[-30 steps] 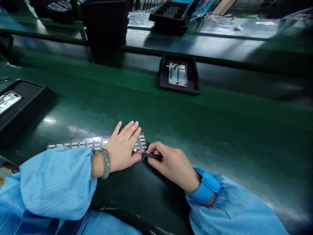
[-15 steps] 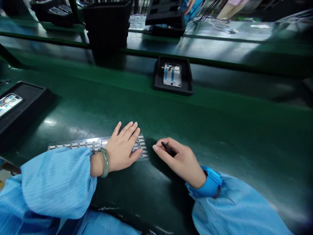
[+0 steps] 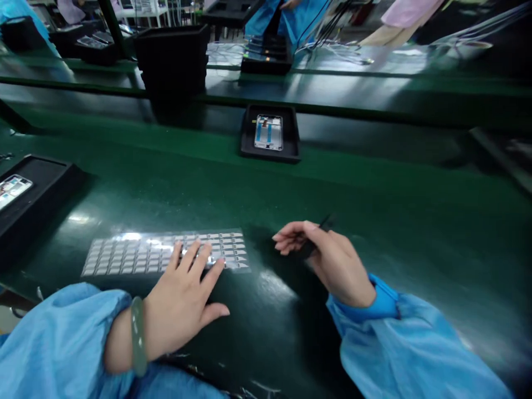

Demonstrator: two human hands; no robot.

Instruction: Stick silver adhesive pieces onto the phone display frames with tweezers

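Note:
A clear sheet of small grey-white stickers (image 3: pixel 124 257) lies flat on the green table, its pieces set in rows. My left hand (image 3: pixel 183 299) is spread open, with its fingertips over the sheet's near right part and the thumb off its edge. A green bangle (image 3: pixel 138 335) circles that wrist. To the right of the sheet, my right hand (image 3: pixel 332 257) is raised a little above the table with curled fingers. It holds a slim black pen-like tool (image 3: pixel 326 223), partly hidden by the hand and blurred. A blue band (image 3: pixel 380 302) is on the right wrist.
Ahead stands a black tray (image 3: pixel 270 157) with a phone frame (image 3: pixel 269 133) in it. At the left is another black tray (image 3: pixel 45 172) holding a phone part (image 3: pixel 14 189). Stacked black bins (image 3: pixel 172 64) stand on the raised shelf. Other people in blue and pink work beyond it.
My left hand has slid back toward me and left, uncovering more of the sticker sheet. My right hand has moved slightly right and turned, with the black tool now pointing away.

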